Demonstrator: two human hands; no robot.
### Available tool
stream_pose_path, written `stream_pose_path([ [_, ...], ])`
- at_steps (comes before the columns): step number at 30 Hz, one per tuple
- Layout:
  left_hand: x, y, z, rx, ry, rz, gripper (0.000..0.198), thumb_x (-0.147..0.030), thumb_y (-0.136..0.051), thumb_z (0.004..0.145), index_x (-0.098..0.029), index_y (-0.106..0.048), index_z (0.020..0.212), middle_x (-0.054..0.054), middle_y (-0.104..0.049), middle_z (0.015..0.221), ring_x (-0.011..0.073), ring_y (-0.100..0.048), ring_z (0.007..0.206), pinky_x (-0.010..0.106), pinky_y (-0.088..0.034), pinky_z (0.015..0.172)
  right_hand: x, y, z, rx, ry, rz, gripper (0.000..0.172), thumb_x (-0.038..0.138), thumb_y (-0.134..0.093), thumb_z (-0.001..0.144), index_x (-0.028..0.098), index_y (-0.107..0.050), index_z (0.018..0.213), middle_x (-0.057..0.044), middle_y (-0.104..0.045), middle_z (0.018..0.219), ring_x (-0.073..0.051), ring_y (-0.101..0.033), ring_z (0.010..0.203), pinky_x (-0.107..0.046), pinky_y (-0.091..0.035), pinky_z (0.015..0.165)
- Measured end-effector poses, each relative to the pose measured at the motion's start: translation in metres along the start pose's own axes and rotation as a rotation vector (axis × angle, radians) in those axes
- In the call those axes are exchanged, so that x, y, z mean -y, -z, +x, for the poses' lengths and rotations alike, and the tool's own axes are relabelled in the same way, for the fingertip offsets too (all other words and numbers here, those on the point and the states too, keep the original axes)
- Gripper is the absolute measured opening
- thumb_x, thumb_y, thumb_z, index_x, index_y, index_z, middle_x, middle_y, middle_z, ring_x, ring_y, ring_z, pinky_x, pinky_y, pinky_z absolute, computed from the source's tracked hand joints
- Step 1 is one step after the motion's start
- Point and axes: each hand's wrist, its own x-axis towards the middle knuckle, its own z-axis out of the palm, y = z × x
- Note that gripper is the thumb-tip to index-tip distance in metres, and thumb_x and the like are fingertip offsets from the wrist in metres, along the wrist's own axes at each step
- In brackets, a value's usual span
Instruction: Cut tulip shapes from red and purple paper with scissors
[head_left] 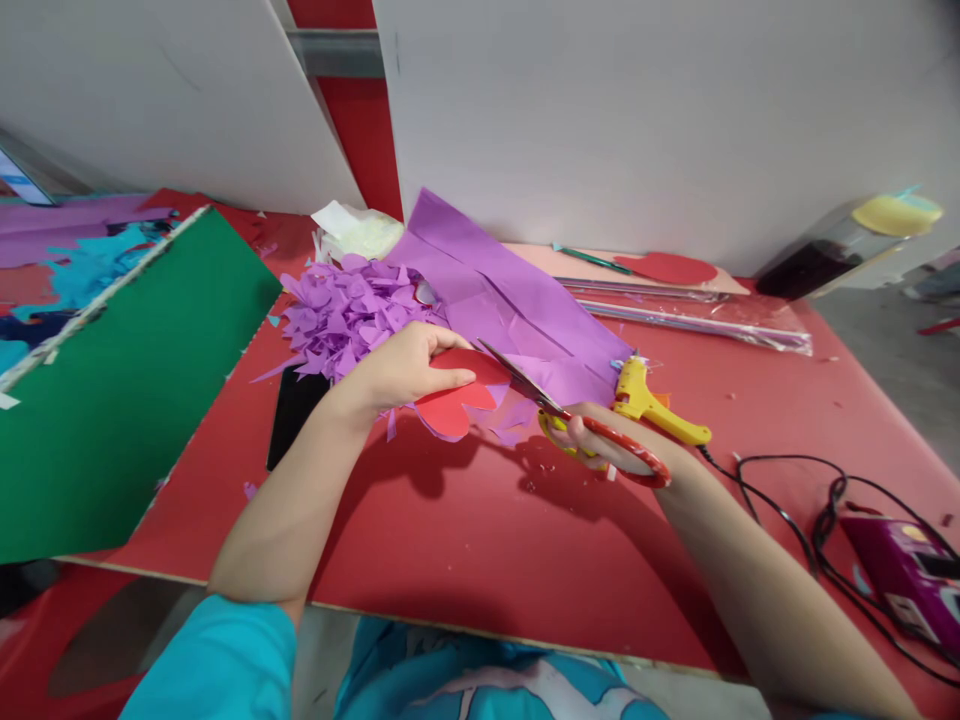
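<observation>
Just beyond the left hand [409,362] lies a heap of purple cut pieces [341,305]; that hand pinches a red paper heart [450,405], held between both hands. The scissors [527,387] meet its edge, their handles gripped by the right hand [598,432]: apparently cutting around the outline, which next calls for a steady pinch while turning the paper.

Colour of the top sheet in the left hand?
Red; the top sheet shows best in the head view, the only one.

Red tbl [480,560] w/ purple ppr pile [337,310], yel. glue gun [660,409].
</observation>
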Motion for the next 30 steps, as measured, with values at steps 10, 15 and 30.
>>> stream_pose_path([
  [10, -0.001, 0.000, 0.000, 0.008, 0.026, -0.007, 0.021, -0.024, -0.062, 0.071, -0.016, -0.069, 0.090, 0.001, -0.072, 0.089, 0.0181, -0.068, 0.081, 0.024, -0.054, 0.068, 0.008, 0.003, -0.001, 0.017, -0.069, -0.048, 0.059, 0.079, -0.029, 0.074, 0.021, -0.030, 0.064, 0.006, -0.024, 0.049, -0.006, -0.024, 0.041, -0.021, -0.028, 0.036],
  [15, -0.001, 0.001, -0.001, -0.002, 0.035, 0.022, 0.022, -0.025, -0.063, 0.070, -0.017, -0.069, 0.089, 0.001, -0.072, 0.086, 0.0180, -0.067, 0.077, 0.025, -0.054, 0.065, 0.006, 0.004, -0.002, 0.004, -0.126, -0.071, 0.050, 0.069, -0.035, 0.079, 0.021, -0.032, 0.065, 0.006, -0.028, 0.050, -0.007, -0.031, 0.037, -0.022, -0.030, 0.035],
  [30, -0.001, 0.003, -0.001, -0.039, 0.041, 0.127, 0.031, -0.030, -0.065, 0.070, -0.017, -0.064, 0.097, -0.001, -0.061, 0.074, 0.0119, -0.055, 0.061, 0.026, -0.047, 0.063, 0.000, 0.008, -0.002, 0.022, -0.101, -0.049, 0.055, 0.076, -0.036, 0.075, 0.022, -0.035, 0.064, 0.004, -0.036, 0.054, -0.011, -0.043, 0.039, -0.026, -0.039, 0.034],
])
